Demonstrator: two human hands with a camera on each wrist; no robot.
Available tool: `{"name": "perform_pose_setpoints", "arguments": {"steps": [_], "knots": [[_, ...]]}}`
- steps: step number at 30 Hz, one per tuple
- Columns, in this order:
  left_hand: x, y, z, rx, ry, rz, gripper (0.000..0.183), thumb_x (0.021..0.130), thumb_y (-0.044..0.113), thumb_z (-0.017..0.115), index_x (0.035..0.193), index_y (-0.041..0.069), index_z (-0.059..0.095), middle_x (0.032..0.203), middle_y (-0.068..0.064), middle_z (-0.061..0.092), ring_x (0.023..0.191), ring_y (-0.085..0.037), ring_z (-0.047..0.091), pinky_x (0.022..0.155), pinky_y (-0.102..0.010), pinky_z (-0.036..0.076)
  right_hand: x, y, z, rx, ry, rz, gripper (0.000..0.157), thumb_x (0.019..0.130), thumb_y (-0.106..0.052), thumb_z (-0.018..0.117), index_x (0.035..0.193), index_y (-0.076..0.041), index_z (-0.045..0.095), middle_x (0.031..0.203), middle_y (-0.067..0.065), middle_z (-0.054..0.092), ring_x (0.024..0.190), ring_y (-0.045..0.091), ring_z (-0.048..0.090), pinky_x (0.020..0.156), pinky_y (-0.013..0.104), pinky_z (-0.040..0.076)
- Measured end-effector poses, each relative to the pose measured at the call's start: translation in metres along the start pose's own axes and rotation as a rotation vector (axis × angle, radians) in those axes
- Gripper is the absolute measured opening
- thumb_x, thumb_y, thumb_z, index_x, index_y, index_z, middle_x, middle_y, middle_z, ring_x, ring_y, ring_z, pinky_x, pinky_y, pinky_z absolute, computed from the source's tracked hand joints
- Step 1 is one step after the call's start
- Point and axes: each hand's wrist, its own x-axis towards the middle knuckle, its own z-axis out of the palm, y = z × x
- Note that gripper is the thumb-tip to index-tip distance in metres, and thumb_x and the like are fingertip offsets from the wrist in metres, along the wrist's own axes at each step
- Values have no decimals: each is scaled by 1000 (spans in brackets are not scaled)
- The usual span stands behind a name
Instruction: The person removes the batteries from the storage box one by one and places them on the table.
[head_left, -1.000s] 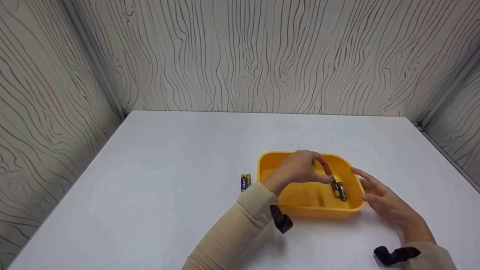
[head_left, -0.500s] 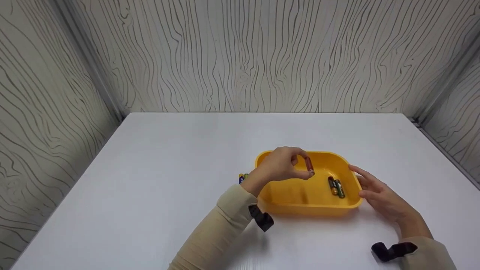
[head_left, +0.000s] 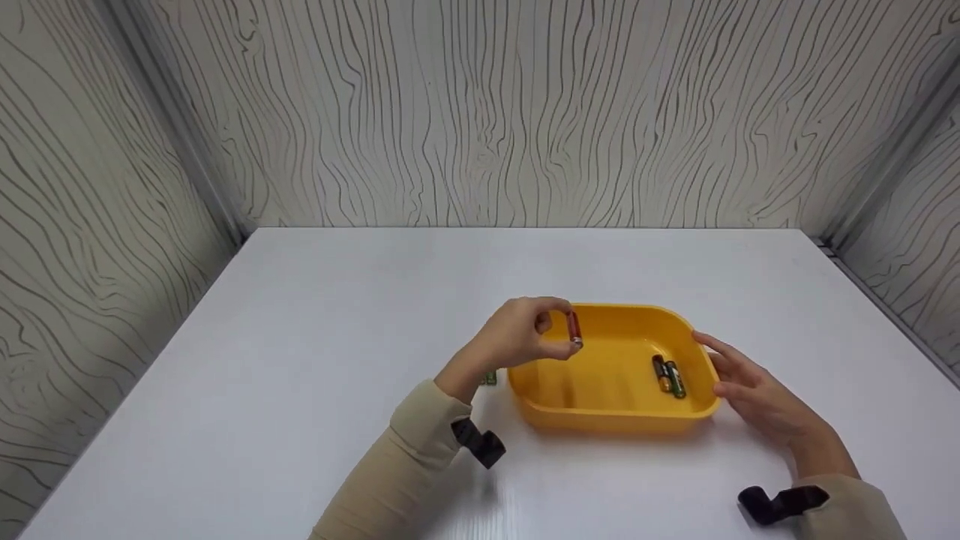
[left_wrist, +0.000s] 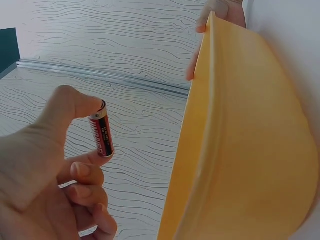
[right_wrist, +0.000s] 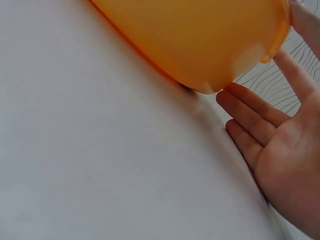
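My left hand (head_left: 514, 334) pinches a red and black battery (head_left: 574, 328) by its two ends, between thumb and forefinger. It hangs over the left part of a yellow plastic bin (head_left: 615, 424). In the left wrist view the battery (left_wrist: 101, 132) stands nearly upright in the pinch, the other fingers curled below it. At the bin's right end, my right hand (head_left: 761, 394) touches the rim with thumb and fingertip. Its fingers (right_wrist: 255, 110) look straight in the right wrist view. Inside the bin, a black and orange battery (head_left: 661, 373) lies beside a green one (head_left: 676, 379).
Green batteries (head_left: 490, 377) lie on the white table (head_left: 315, 337) just left of the bin, mostly hidden behind my left wrist. Wood-grain patterned panels (head_left: 480, 112) rise behind the table and at both sides.
My left hand has moved left with the red battery, from above the bin's right part to its left part. The right hand stays at the bin's right end.
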Motion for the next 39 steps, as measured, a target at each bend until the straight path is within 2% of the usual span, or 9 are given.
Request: {"name": "perform_pose_setpoints", "arguments": {"steps": [3, 10, 15, 24, 33, 39], "knots": [[-6, -8, -2, -18, 8, -18, 42, 83, 30, 74, 120, 13, 65, 69, 6, 40, 64, -7, 38, 58, -19, 28, 0, 0, 1, -5, 1, 3, 66, 98, -4, 47, 155, -16, 16, 137, -24, 48, 123, -9, 50, 99, 6, 39], [-19, -28, -5, -46, 32, 3, 40, 82, 27, 74, 117, 11, 66, 67, 6, 38, 62, -8, 35, 58, -19, 28, 0, -1, 1, 40, -19, -14, 65, 98, -4, 46, 155, -14, 16, 138, -19, 47, 125, -7, 49, 100, 6, 38], [-25, -36, -6, -43, 33, 6, 40, 81, 26, 74, 117, 9, 66, 68, 5, 41, 62, -8, 37, 57, -18, 29, 0, 1, 0, 39, -24, -13, 65, 99, -4, 45, 155, -14, 15, 139, -20, 47, 125, -8, 48, 100, 6, 37], [-35, -52, -9, -80, 25, -43, 42, 81, 25, 75, 118, 10, 65, 68, 4, 38, 62, -10, 36, 55, -19, 28, 0, 1, 0, 37, -23, -2, 65, 99, -4, 45, 155, -15, 14, 140, -22, 46, 125, -9, 48, 100, 6, 37], [-46, -68, -17, -63, 31, -23, 36, 80, 22, 76, 113, 10, 66, 67, 2, 39, 62, -9, 36, 55, -17, 27, -1, 0, 0, 29, -8, 5, 65, 98, -5, 46, 155, -16, 16, 139, -22, 47, 124, -8, 48, 99, 6, 38], [-51, -78, -19, -65, 30, -9, 36, 80, 21, 76, 113, 10, 67, 66, 4, 37, 62, -9, 34, 56, -17, 26, -1, -1, -1, 69, -28, -19, 65, 98, -2, 45, 155, -14, 15, 138, -19, 49, 123, -6, 51, 101, 8, 40]]}}
